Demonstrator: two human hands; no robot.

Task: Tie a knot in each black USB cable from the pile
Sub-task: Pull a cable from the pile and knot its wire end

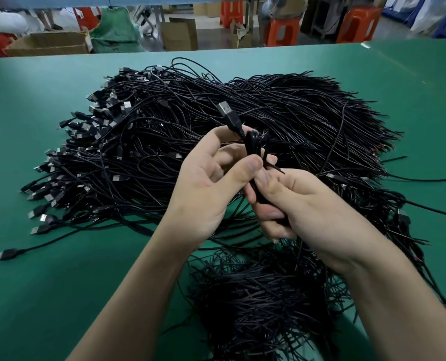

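Nearest the camera, a second, smaller heap of black cables point(263, 308) lies on the green table point(47, 295), below the person's forearms. Above it, both hands meet over the work surface. Left hand point(206, 188) is closed on a folded black USB cable point(253, 149), thumb pressed against the bundled strands, fingers curled behind. Right hand point(302, 207) grips the lower part of the same cable, fingers wrapped round it. The cable's USB plug point(228, 114) sticks up and left above the left fingertips, metal end uppermost, and a short bare end pokes out between the two thumbs (whether a knot is formed cannot be told; the strands are bunched and partly hidden). Behind the hands, the main pile point(216, 142) spreads across the table, plugs gathered along its left edge, loose tails fanning right. Beyond the far table edge stand cardboard boxes point(47, 44) and orange stools point(281, 31).
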